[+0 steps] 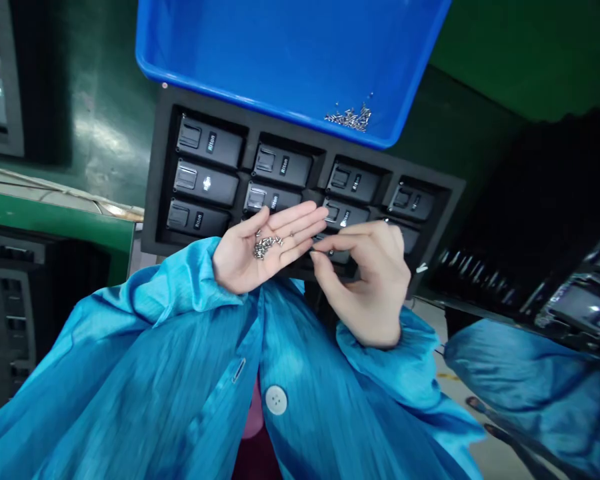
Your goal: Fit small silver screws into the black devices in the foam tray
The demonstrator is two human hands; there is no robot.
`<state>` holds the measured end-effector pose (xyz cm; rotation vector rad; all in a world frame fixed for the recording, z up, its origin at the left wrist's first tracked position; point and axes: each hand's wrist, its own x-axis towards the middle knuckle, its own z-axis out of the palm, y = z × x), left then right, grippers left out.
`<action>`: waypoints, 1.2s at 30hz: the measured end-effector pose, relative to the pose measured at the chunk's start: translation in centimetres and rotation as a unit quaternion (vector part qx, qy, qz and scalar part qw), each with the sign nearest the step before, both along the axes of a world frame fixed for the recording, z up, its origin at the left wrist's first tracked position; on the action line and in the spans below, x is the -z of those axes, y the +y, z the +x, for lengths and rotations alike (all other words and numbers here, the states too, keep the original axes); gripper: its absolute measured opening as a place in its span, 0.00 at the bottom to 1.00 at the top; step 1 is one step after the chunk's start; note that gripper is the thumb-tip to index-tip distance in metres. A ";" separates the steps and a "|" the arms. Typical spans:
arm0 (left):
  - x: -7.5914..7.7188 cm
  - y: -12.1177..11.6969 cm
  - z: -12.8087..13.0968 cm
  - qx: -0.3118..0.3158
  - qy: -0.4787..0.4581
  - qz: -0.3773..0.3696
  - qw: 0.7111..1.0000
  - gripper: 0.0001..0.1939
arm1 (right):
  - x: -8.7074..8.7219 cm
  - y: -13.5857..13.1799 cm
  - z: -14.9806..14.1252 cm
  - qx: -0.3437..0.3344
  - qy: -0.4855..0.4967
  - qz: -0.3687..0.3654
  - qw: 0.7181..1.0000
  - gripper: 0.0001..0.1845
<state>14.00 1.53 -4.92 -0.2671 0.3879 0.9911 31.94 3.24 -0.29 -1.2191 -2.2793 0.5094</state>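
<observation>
Screws [349,119] lie in the bin [280,53], beyond the tray [250,130] of devices [211,143].

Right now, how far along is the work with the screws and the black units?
Done, it seems: the visible units sit in the tray. I cannot tell whether any screws are fitted.

In hand: loose screws lie on the open left hand; the right hand pinches beside it, its hold unclear.

Probably left: the palm's screws, perhaps those in the blue bin too.

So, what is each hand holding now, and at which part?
Small screws lie loose on the open palm of the left hand, ungripped. Whether the right hand's pinched fingers hold anything cannot be told.
</observation>
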 end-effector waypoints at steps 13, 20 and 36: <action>-1.0 -0.3 0.4 0.020 0.004 -0.043 0.999 0.32 | 0.9 0.3 -2.0 -0.075 -0.124 -0.015 0.989 0.03; -0.7 -0.2 0.6 0.029 -0.005 -0.083 0.996 0.31 | 0.2 0.7 -1.5 -0.134 -0.140 -0.046 0.980 0.04; -0.5 -0.4 0.5 0.015 0.011 -0.045 0.999 0.32 | -0.4 1.2 -0.1 -0.124 -0.050 0.004 0.991 0.09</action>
